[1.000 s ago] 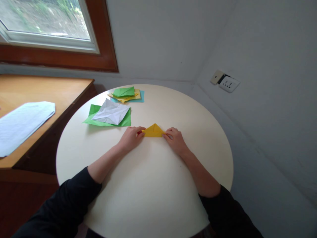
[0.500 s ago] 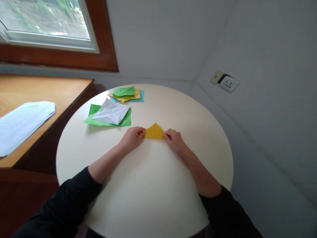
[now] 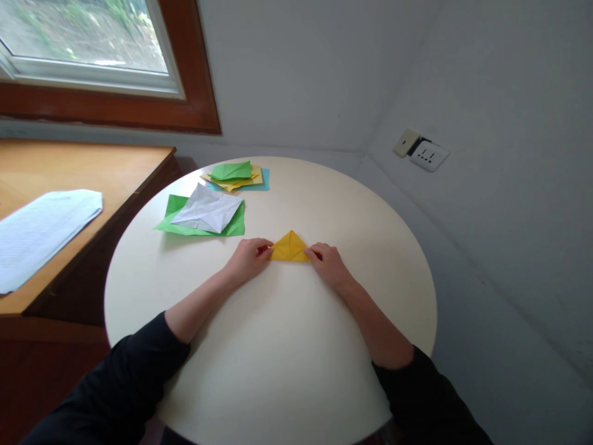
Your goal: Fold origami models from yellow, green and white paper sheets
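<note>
A folded yellow sheet of paper [image 3: 290, 247] lies near the middle of the round white table, shaped like a triangle with its peak pointing away from me. A short crease runs down from the peak. My left hand [image 3: 252, 256] pinches the left corner between thumb and fingers. At the opposite corner, my right hand [image 3: 327, 259] grips the paper the same way. Both hands rest low, at the tabletop. The fingertips cover the two outer corners.
Creased white paper [image 3: 208, 209] rests on a green sheet [image 3: 237, 224] at the table's left. Behind it is a pile with green paper [image 3: 231, 170] on top, over yellow and blue sheets. A wooden desk [image 3: 125, 162] with printed papers [image 3: 50, 228] stands left; walls border the back and right.
Almost nothing differs. Both hands keep their pinch on the yellow paper, with only a very slight shift.
</note>
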### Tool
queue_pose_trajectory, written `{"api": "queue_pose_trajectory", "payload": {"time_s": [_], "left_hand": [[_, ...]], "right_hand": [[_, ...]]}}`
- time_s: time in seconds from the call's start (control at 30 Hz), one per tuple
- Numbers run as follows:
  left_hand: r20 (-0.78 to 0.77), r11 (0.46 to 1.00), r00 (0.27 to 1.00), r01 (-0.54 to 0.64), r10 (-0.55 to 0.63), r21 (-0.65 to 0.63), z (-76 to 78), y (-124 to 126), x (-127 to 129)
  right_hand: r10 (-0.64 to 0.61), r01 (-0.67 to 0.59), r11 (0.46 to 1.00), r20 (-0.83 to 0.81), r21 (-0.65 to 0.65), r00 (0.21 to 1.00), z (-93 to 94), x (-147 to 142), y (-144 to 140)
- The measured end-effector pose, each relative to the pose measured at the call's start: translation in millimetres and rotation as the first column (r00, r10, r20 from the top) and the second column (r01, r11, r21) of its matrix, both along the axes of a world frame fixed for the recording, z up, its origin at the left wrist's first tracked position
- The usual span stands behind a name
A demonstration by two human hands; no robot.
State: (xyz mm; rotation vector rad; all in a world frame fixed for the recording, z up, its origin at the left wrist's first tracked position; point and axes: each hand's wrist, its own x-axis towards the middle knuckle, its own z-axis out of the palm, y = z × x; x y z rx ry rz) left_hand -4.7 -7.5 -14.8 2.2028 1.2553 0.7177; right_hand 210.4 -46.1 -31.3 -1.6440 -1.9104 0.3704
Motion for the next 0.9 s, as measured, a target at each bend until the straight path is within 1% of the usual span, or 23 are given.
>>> {"api": "queue_pose_trajectory", "payload": {"time_s": [0.17, 0.3, 0.4, 0.6, 0.73, 0.9], "left_hand": [[-0.002, 1.000, 1.000, 0.009, -0.009, -0.016, -2.1, 0.6, -0.4], [-0.001, 1.000, 1.000, 0.002, -0.002, -0.019, -1.7, 0.2, -0.1], [0.000, 1.000, 1.000, -0.004, 0.004, -0.018, -0.9, -0.1, 0.3], [-0.004, 1.000, 1.000, -0.002, 0.002, -0.018, -0.2, -0.4, 1.2], [-0.013, 1.000, 1.000, 0.007, -0.007, -0.003, -1.1, 0.0, 1.1], [-0.025, 0.999, 0.999, 0.024, -0.023, 0.022, -4.6, 2.1, 0.1]], "right_hand": [[-0.023, 0.019, 0.999, -0.119, -0.035, 0.993, 2.5, -0.8, -1.7], [-0.033, 0.024, 0.999, -0.271, -0.037, 0.962, 3.2, -2.9, -3.6], [-0.047, 0.034, 0.998, -0.331, -0.044, 0.942, 3.4, -3.9, -4.2], [-0.062, 0.043, 0.997, -0.311, -0.068, 0.948, 6.1, -4.7, -4.6], [-0.057, 0.051, 0.998, -0.264, -0.031, 0.963, 7.3, -5.3, -5.6], [-0.057, 0.060, 0.998, -0.242, 0.002, 0.968, 5.6, -5.4, -5.8]]}}
